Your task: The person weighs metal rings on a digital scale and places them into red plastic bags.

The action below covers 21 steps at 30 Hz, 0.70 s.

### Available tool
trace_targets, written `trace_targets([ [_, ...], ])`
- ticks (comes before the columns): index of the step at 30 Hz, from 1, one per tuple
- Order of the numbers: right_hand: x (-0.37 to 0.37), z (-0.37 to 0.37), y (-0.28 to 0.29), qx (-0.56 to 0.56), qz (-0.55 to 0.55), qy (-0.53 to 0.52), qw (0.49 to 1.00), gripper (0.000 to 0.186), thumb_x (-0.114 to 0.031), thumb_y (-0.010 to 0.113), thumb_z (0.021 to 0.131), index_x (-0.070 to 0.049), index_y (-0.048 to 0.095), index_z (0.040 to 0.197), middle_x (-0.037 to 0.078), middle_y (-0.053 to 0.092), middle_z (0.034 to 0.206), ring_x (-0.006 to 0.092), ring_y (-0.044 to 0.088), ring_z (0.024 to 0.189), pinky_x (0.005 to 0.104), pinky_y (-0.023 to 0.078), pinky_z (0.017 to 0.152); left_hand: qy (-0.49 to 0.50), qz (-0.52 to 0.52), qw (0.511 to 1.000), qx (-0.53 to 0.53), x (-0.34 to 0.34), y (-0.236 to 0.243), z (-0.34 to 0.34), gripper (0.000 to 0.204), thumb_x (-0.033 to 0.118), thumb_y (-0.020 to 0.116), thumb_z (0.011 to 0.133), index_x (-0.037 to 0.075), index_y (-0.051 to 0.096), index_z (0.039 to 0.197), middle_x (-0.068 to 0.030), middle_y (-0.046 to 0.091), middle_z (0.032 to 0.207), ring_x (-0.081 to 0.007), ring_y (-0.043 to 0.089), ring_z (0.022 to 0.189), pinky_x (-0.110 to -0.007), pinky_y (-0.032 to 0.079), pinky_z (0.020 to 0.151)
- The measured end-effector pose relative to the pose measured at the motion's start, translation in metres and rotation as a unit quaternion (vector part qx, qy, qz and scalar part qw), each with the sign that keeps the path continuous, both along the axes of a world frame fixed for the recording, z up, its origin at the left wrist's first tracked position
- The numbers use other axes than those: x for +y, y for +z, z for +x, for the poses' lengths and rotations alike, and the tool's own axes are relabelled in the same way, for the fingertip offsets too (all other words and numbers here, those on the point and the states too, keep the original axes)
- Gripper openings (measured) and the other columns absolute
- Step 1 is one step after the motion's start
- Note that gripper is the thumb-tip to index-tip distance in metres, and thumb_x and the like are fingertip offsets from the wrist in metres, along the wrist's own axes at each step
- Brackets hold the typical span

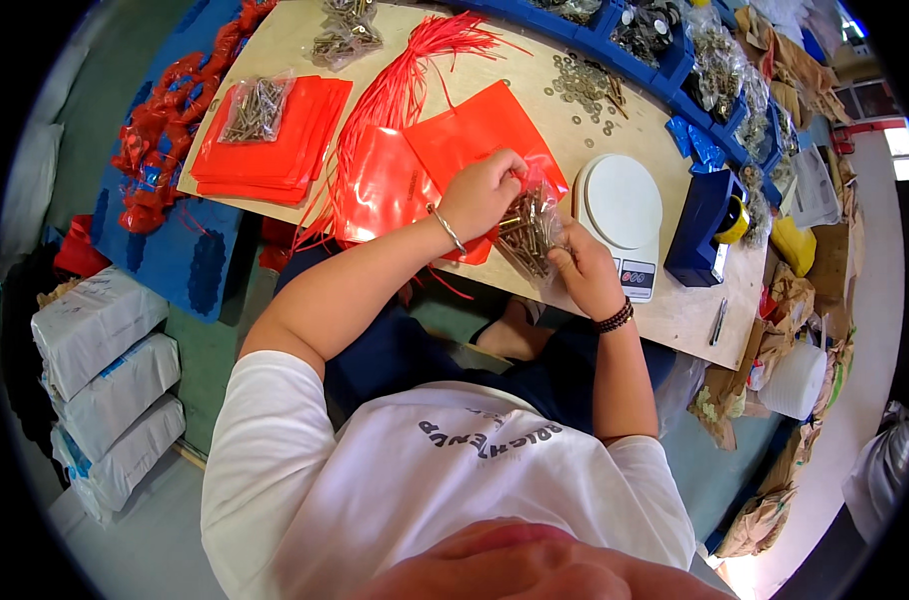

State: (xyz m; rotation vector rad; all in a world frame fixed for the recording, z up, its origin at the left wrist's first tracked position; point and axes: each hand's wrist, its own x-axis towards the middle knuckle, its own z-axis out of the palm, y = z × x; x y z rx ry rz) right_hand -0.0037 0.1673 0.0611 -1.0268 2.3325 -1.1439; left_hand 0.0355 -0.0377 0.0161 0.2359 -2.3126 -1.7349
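Observation:
Over the table's near edge I hold a clear plastic bag of brass-coloured screws (523, 238) between both hands. My left hand (487, 196) is closed at the bag's top, its fingers pinching the plastic. Along the bag's lower right side, my right hand (587, 268) grips with the thumb on top. Flat red plastic bags (385, 190) lie just left of and beneath my left hand. A white kitchen scale (623, 205) stands beside my right hand with nothing on its round plate.
Red plastic strings (415, 75) spread beside stacked red bags (265, 165), which carry another screw bag (257, 108). Loose washers (580, 95) lie near blue parts bins (660, 75). A blue tape dispenser (700, 228) and a pen (719, 320) are at the right; white packages (105, 330) stand left.

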Motion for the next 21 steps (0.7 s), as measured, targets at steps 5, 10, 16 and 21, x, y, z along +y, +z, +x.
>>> trace_targets([
  [5, -0.007, -0.015, -0.009, -0.070, -0.013, -0.070, 0.995, 0.009, -0.009, 0.058, 0.088, -0.002, 0.053, 0.091, 0.008, 0.059, 0.075, 0.0184, 0.057, 0.066, 0.0308, 0.047, 0.062, -0.045, -0.062, 0.997, 0.016, 0.010, 0.025, 0.011, 0.013, 0.010, 0.053, 0.086, 0.003, 0.053, 0.097, -0.0111, 0.059, 0.077, -0.0239, 0.061, 0.070, -0.033, 0.047, 0.065],
  [10, -0.031, -0.011, -0.005, -0.370, -0.296, -0.248, 0.845, 0.008, -0.012, 0.046, 0.097, -0.007, 0.051, 0.093, -0.001, 0.057, 0.081, 0.0056, 0.049, 0.062, 0.0194, 0.042, 0.054, -0.088, -0.066, 0.994, 0.010, 0.020, 0.036, 0.019, 0.013, 0.011, 0.052, 0.087, 0.003, 0.053, 0.098, -0.0120, 0.061, 0.078, -0.0272, 0.062, 0.072, -0.034, 0.048, 0.065],
  [16, -0.046, -0.010, -0.022, -0.211, -0.233, -0.154, 0.937, 0.014, -0.007, 0.048, 0.094, -0.001, 0.055, 0.105, 0.005, 0.060, 0.092, 0.0106, 0.058, 0.078, 0.0235, 0.049, 0.065, -0.069, -0.154, 0.980, 0.109, 0.020, 0.049, 0.013, 0.007, 0.009, 0.057, 0.083, 0.005, 0.052, 0.088, -0.0108, 0.059, 0.074, -0.0295, 0.059, 0.070, -0.038, 0.047, 0.061],
  [21, -0.057, -0.019, -0.047, -0.202, -0.231, -0.106, 0.946, 0.022, -0.008, 0.049, 0.092, -0.001, 0.056, 0.111, 0.006, 0.063, 0.104, 0.0128, 0.058, 0.092, 0.0265, 0.048, 0.075, -0.134, -0.131, 0.964, 0.186, 0.041, 0.043, 0.029, 0.008, 0.007, 0.059, 0.080, 0.006, 0.053, 0.086, -0.0102, 0.055, 0.072, -0.0312, 0.058, 0.068, -0.039, 0.046, 0.060],
])
